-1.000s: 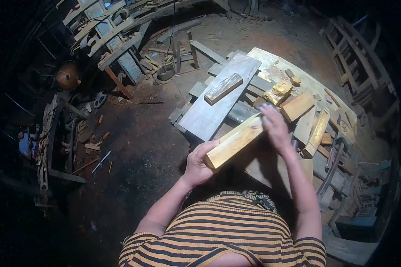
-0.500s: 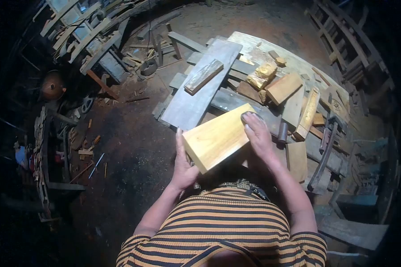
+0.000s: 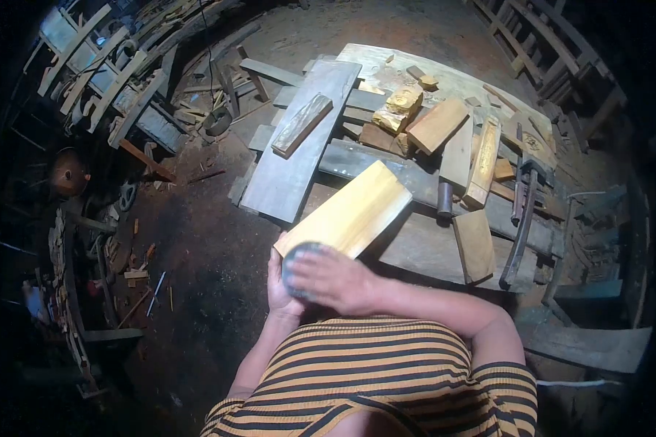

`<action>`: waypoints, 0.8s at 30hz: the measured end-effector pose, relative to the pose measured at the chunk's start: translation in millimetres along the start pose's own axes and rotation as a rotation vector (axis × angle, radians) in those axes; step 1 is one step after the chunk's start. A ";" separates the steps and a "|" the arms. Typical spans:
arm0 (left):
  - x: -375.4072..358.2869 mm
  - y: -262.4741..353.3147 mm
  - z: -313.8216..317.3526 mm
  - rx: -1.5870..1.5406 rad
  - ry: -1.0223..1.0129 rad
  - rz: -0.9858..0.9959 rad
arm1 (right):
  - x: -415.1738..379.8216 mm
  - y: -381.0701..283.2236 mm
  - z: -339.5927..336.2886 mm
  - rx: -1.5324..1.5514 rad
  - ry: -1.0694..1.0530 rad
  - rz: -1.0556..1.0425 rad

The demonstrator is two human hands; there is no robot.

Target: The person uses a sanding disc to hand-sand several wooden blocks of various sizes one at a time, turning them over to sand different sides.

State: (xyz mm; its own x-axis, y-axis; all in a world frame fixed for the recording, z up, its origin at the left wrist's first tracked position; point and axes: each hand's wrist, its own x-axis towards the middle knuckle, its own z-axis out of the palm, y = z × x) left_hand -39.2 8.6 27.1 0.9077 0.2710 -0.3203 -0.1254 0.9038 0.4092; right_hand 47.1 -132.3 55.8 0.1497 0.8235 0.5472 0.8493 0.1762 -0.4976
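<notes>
A thick, pale yellow wooden block [image 3: 353,207] slants up to the right in front of my striped shirt. At its near left end, my left hand [image 3: 281,288] supports it, with the fingers partly hidden behind the wood and my other hand. My right hand [image 3: 335,280] is closed over a round, dark grey pad [image 3: 295,269], which lies against the near left end of the block's upper face. The far end of the block reaches over the workbench [image 3: 426,251].
On the bench lie a long grey board [image 3: 291,171] with a narrow wood piece [image 3: 303,125], several wooden blocks [image 3: 439,125], a dark cylinder [image 3: 444,198] and a curved-handled tool [image 3: 521,240]. Wood scraps [image 3: 189,113] litter the floor at the left.
My right hand has swept from the block's far right end down to its near left end. The block's far end now points further right, and the view has shifted slightly.
</notes>
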 end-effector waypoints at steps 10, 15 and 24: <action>11.2 0.3 -7.0 -0.059 -0.023 -0.006 | 1.1 113.1 -22.9 -0.251 0.255 0.458; 10.4 2.7 0.8 -0.048 0.022 0.002 | 36.2 24.9 14.8 -0.076 0.151 0.032; 14.3 -5.0 -8.0 0.100 0.046 0.116 | -29.1 129.5 -47.3 -0.325 0.307 0.601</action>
State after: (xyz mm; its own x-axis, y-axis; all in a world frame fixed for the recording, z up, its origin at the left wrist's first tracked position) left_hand -28.8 10.6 13.7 0.8700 0.3885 -0.3037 -0.1857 0.8286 0.5281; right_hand 176.7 -158.9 7.3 0.7292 0.5316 0.4309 0.6763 -0.4641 -0.5720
